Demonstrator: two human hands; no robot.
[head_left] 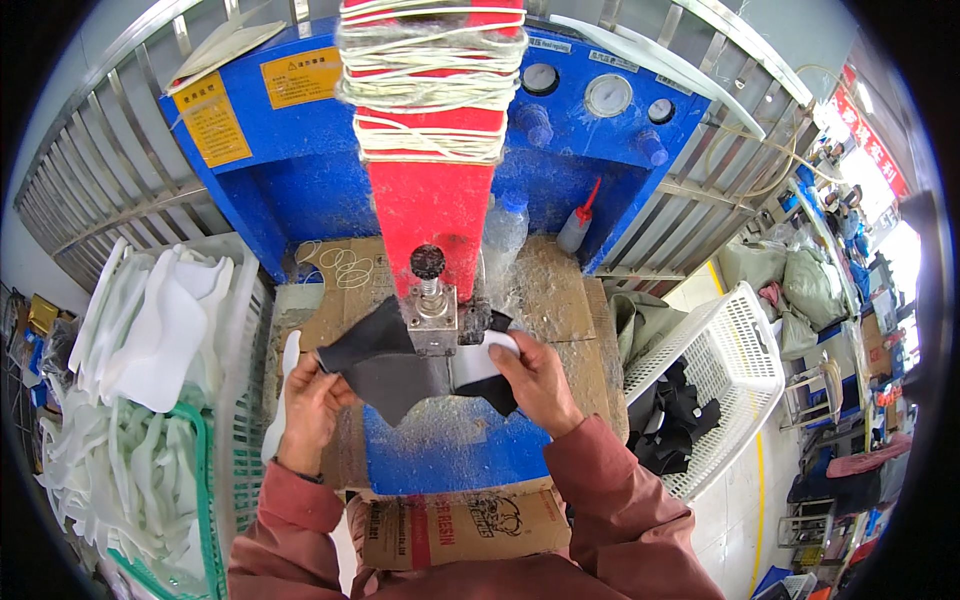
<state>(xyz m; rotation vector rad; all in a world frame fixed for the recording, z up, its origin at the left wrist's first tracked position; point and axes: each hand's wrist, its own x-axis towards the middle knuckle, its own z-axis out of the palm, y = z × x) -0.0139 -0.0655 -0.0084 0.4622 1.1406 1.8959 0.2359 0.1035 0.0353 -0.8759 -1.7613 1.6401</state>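
A black sheet piece [388, 362] with angular edges lies under the metal head [433, 328] of the red machine arm [433, 205]. My left hand [312, 405] pinches its left corner between thumb and fingers. A white curved piece [478, 366] lies on the right part of the black sheet, partly hidden by the head. My right hand [540, 382] grips the right end of both, thumb pressed on the white piece. Next to my left hand is a long thin white piece [285, 385]. The blue work surface [450, 450] beneath is sprinkled with pale dust.
White curved pieces [165, 340] fill a crate on the left. On the right, a white basket [735, 370] holds black pieces [675, 420]. A clear bottle [505, 235] and a red-tipped bottle [575, 228] stand behind the arm, below the blue gauge panel [570, 95].
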